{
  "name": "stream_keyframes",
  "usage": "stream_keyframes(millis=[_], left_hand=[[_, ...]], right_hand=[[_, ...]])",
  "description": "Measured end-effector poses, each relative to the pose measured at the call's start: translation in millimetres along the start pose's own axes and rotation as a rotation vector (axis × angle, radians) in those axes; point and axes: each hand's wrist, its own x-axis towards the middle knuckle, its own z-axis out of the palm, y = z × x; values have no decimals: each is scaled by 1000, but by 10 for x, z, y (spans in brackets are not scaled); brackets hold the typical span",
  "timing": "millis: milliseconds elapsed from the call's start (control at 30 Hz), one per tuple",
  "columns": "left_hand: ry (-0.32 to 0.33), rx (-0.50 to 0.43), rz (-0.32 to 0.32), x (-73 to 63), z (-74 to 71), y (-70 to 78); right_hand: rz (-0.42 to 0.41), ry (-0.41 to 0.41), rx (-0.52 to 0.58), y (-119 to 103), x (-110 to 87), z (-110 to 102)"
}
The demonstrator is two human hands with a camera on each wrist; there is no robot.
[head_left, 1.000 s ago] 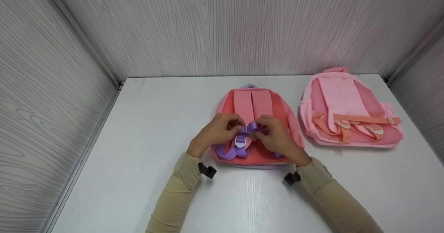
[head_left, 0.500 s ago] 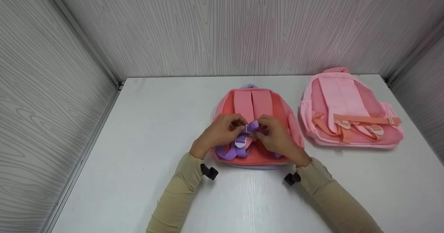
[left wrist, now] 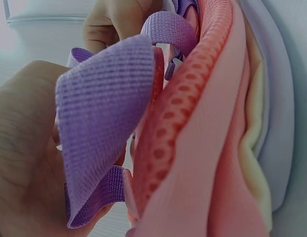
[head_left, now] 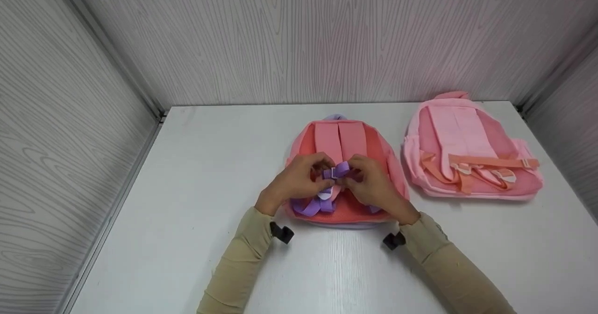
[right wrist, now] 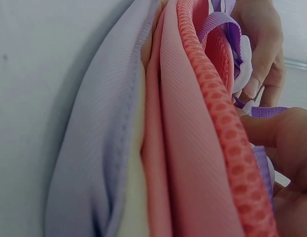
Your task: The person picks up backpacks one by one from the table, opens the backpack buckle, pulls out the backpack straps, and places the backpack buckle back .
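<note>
A coral-pink backpack (head_left: 350, 206) lies on the table in the head view, its shoulder straps facing up. Over its middle, my left hand (head_left: 299, 176) pinches a purple webbing strap at a small white buckle (head_left: 334, 173). Just to the right, the fingers of my right hand (head_left: 371, 181) pinch the looped end of that purple strap (head_left: 343, 168). A white strap adjuster (head_left: 325, 194) shows partly below the left thumb. In the left wrist view a wide fold of purple webbing (left wrist: 106, 103) hides part of the left hand. The right wrist view shows both hands close together beside the bag's mesh edge (right wrist: 232, 138).
A light pink backpack (head_left: 462, 132) with orange straps lies at the right rear of the white table (head_left: 210, 164). Grey wood-grain panels (head_left: 299, 38) stand behind and at both sides. Black wrist mounts (head_left: 281, 232) sit under both forearms.
My left hand has shifted slightly right, and its thumb now covers more of the lower adjuster. The purple loop has risen a little; the right hand has barely moved.
</note>
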Motion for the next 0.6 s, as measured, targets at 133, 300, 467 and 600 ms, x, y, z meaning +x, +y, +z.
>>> stream_keyframes(millis=[133, 300, 467, 600], left_hand=[[16, 4, 4, -5, 5, -2], [27, -3, 7, -3, 3, 5], [13, -11, -16, -5, -25, 9], [1, -4, -69, -21, -63, 5]], right_hand=[[8, -6, -2, -4, 2, -3], [-4, 0, 3, 4, 5, -13], [-23, 11, 9, 16, -1, -22], [-13, 6, 12, 10, -1, -27]])
